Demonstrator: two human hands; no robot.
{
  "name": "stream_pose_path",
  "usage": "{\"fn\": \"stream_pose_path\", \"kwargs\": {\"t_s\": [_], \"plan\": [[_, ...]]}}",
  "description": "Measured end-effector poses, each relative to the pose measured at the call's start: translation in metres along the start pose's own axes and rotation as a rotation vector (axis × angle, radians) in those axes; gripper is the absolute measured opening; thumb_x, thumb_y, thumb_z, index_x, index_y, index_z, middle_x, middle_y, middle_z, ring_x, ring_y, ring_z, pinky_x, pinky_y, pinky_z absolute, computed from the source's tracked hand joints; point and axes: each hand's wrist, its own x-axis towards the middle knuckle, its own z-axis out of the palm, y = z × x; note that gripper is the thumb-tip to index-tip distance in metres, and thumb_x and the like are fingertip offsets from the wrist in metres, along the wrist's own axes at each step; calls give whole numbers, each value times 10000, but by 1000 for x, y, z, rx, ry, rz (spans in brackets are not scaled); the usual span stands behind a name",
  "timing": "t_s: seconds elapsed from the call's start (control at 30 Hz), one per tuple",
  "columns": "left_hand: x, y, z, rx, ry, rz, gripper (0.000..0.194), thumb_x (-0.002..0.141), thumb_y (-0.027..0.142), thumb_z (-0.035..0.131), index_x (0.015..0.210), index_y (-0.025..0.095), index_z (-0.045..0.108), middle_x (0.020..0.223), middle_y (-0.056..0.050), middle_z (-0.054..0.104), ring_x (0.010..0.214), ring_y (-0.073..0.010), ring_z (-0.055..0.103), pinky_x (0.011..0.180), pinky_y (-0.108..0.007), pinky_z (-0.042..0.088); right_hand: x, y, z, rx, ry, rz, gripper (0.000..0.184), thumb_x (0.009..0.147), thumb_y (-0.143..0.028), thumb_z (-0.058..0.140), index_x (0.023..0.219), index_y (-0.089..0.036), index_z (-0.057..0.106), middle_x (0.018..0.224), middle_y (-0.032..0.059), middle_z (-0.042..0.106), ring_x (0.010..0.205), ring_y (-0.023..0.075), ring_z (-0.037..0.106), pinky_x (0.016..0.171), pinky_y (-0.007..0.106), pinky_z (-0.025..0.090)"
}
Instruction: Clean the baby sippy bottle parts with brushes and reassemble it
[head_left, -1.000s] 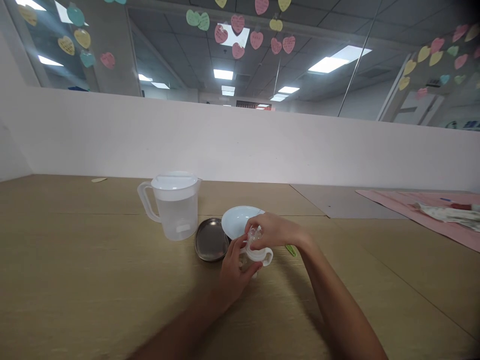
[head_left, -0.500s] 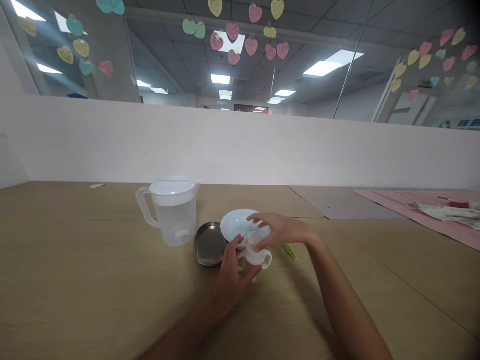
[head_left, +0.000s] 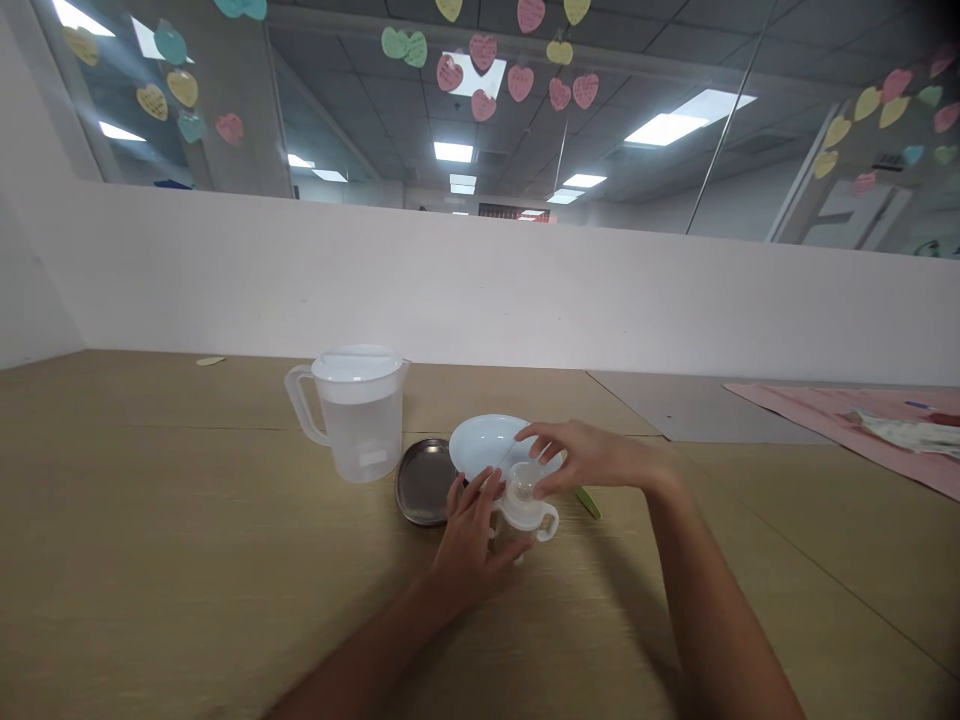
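A small baby bottle (head_left: 523, 513) with white side handles and a clear domed cap (head_left: 523, 478) stands upright on the table. My left hand (head_left: 474, 540) wraps its left side, thumb across the front and fingers behind the left handle. Over the cap's right side is my right hand (head_left: 581, 458), its fingers curved and spread apart. The right thumb is close against the cap; whether it touches I cannot tell. Right behind the bottle lies a white bowl (head_left: 480, 440), partly covered by both hands. A dark metal dish (head_left: 425, 485) is left of my left hand.
A clear lidded pitcher (head_left: 367, 425) stands behind and left of the dish. Under my right wrist a green utensil (head_left: 589, 503) shows in part. A pink cloth (head_left: 795, 410) with items on it lies far right. A white wall (head_left: 480, 290) bounds the table's back.
The whole view has shifted slightly, so things appear a little further right. My left fingers lie a bit straighter along the bottle; the right hand stays over the cap.
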Motion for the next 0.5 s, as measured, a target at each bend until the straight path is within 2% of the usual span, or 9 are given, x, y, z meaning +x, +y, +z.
{"fn": "stream_pose_path", "kwargs": {"t_s": [0.07, 0.2, 0.5], "plan": [[0, 0, 1, -2, 8, -20, 671, 769, 439, 601, 1314, 144, 345, 1168, -139, 583, 1211, -283, 416, 1043, -492, 214, 4, -15, 12, -67, -40, -47, 650, 631, -445, 699, 1215, -240, 502, 1034, 59, 595, 924, 217, 560, 744, 276, 433], [-1, 3, 2, -28, 14, -67, 528, 773, 442, 596, 1222, 191, 478, 1172, -115, 589, 1154, -270, 477, 1027, -468, 254, 13, -29, 26, -252, 15, -65, 587, 620, -337, 701, 1174, -222, 544, 985, 59, 612, 930, 238, 547, 711, 272, 414], [1, 3, 5, -83, 57, -79, 495, 729, 400, 657, 1166, 196, 546, 1107, -105, 629, 1063, -267, 542, 957, -462, 351, 15, -23, 13, -209, -51, -165, 490, 671, -386, 671, 1130, -239, 583, 960, 33, 624, 897, 209, 560, 722, 259, 405]]}}
